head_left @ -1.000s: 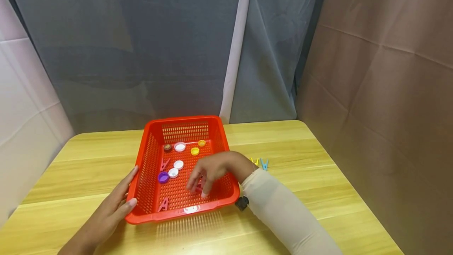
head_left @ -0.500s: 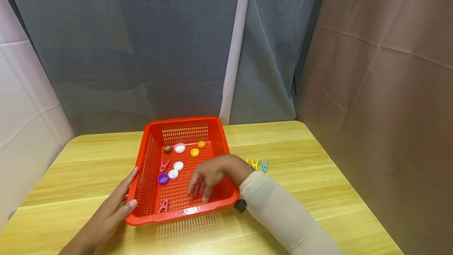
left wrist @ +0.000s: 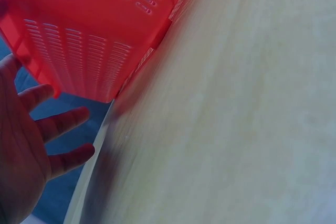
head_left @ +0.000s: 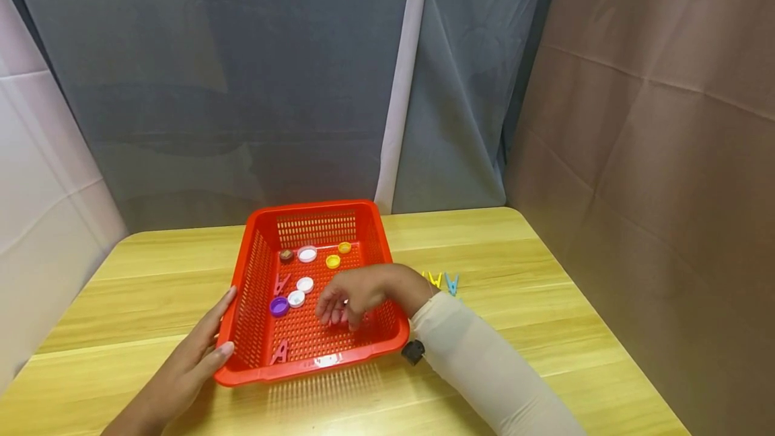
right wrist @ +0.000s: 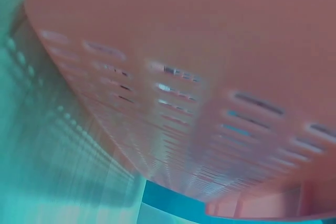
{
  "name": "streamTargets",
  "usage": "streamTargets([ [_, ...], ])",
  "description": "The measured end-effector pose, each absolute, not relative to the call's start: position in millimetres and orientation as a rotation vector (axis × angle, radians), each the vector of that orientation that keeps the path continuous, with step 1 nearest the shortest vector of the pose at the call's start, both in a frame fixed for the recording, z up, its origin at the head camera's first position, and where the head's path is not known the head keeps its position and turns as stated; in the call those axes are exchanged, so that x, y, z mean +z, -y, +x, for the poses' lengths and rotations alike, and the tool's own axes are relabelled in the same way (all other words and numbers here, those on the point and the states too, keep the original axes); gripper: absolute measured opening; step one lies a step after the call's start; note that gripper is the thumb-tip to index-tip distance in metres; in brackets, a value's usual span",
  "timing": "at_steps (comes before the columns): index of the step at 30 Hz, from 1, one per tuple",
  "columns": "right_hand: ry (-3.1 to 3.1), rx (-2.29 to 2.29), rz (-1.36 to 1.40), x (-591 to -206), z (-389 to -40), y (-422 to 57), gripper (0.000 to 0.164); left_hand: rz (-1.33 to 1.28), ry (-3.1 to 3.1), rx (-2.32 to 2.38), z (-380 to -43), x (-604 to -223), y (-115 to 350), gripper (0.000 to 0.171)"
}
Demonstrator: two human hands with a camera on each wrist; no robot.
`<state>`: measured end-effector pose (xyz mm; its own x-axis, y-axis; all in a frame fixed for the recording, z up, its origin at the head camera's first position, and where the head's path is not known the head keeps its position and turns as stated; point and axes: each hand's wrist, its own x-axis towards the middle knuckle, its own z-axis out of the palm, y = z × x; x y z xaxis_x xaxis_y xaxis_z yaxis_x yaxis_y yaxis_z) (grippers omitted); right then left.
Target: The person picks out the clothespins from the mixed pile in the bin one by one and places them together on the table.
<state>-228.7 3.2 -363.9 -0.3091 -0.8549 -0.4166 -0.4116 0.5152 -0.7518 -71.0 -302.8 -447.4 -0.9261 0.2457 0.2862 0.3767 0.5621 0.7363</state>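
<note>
Inside the red basket (head_left: 311, 205), my right hand (head_left: 357, 290) bends over something pink (head_left: 336, 317), pinched or not I cannot tell; my left hand (head_left: 192, 354), straight-fingered, touches the rim. Work looks partway: yellow clips (head_left: 436, 282) and a blue clip (head_left: 452, 286) lie on the table (head_left: 151, 274), two pink clips (head_left: 282, 347) left inside.

No lettering, number, brand or sign can be read; any faint mark on the white cap (head_left: 296, 299), left of the right hand's (head_left: 358, 290) fingers (head_left: 327, 307), is too small to make out.

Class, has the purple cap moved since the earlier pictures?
No: in the head view, the purple cap lies at the same spot in the red basket.
</note>
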Motion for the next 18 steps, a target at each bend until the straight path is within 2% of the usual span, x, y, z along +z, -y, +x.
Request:
streamTargets([
  [12,-2.107,-0.652,-1.212,-364.0,-232.3,-6.5,0.067,-0.53,2.635,-1.315,-71.5,-447.0,301.5,0.079],
  [18,-2.107,-0.785,-1.339,-363.3,-234.3,-7.7,0.06,-0.509,2.655,-1.3,-71.3,-446.8,303.6,0.079],
])
